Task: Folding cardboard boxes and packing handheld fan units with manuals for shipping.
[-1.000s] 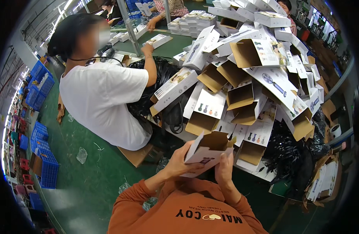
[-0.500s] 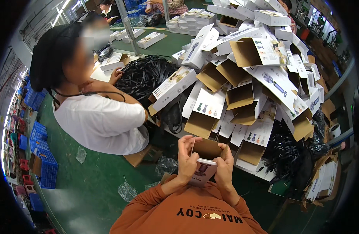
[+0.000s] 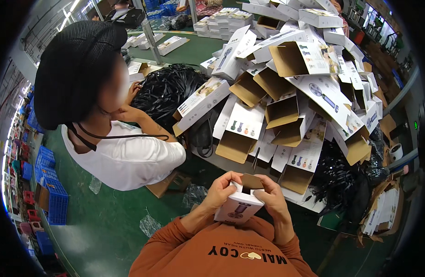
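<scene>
Held close to my chest is a white carton (image 3: 237, 208) with a picture of a small fan on its front. Its open end faces up and away, and a brown inner flap stands raised there. My left hand (image 3: 218, 191) is closed on the left top corner, thumb and fingers pinching a side flap. At the right corner my right hand (image 3: 273, 197) grips the other side flap in the same way. Just beyond my hands, open white cartons (image 3: 235, 147) with brown insides lie at the table's near edge, beside a dark thin tool (image 3: 255, 158).
A large heap of white cartons (image 3: 320, 94) covers the table. Black strips (image 3: 168, 90) are piled behind, and more black strands (image 3: 337, 180) hang at the right. A co-worker in a white shirt (image 3: 124, 154) stands close on my left. Blue crates (image 3: 55, 198) line the floor.
My hands have tilted the carton more upright, and its side flaps now fold inward under my fingers. The co-worker's head has leaned nearer and lower.
</scene>
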Demonstrator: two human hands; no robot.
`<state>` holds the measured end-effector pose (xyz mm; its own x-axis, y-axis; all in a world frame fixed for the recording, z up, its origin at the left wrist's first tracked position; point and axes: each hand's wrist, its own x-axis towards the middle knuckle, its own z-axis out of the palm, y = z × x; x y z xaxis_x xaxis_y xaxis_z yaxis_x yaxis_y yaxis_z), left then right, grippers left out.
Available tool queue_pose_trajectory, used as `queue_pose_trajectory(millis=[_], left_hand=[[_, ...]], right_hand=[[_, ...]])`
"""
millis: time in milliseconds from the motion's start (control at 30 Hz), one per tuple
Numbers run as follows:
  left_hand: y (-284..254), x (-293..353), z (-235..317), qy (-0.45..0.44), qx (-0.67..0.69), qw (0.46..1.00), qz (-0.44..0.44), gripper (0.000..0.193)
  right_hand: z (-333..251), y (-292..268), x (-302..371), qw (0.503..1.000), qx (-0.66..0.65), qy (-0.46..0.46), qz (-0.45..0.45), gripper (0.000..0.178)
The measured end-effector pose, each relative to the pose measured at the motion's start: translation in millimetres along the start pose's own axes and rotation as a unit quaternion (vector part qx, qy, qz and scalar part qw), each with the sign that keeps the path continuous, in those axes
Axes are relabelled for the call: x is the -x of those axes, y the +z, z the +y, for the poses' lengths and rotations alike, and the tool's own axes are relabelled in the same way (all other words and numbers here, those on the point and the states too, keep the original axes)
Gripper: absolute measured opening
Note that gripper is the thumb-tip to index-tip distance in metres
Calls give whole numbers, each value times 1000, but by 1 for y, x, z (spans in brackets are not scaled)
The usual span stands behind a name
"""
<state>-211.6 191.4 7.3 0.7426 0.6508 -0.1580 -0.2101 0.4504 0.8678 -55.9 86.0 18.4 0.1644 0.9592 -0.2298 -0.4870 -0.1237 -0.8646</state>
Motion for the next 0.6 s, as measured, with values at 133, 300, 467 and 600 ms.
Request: queue_pose_trajectory(millis=[133, 300, 467, 600], left_hand=[[-3, -7, 1, -7, 50, 999, 18, 24], [2, -5, 5, -34, 159, 987, 10, 26], [8, -9, 1, -6, -65, 994, -87, 26], [6, -2, -11, 40, -17, 996, -77, 44]], right_hand=[[-9, 8, -3, 982, 176, -72, -2, 31], [-13, -1, -2, 975, 215, -39, -38, 17], [-23, -11, -9, 940, 324, -27, -107, 10], [-32, -12, -5, 950, 293, -17, -106, 12]])
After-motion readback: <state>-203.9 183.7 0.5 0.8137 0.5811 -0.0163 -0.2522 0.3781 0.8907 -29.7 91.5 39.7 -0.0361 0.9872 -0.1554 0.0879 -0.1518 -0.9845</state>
